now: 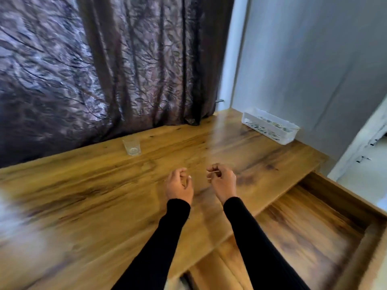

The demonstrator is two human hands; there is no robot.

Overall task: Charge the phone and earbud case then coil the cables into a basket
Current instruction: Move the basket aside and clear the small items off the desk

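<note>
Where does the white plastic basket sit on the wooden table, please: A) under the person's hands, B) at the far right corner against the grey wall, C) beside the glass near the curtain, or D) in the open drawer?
B: the white basket sits at the table's far right corner by the grey wall, well away from the glass.

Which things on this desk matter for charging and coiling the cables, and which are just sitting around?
For the job:
white basket at the desk's far right corner, with something inside too blurred to name
right hand pinching a thin pale loop, maybe a band
left hand, fingers curled, holding nothing visible

Just lying about:
clear glass near the curtain
open drawer

No phone, earbud case or cable is clearly visible.
</note>
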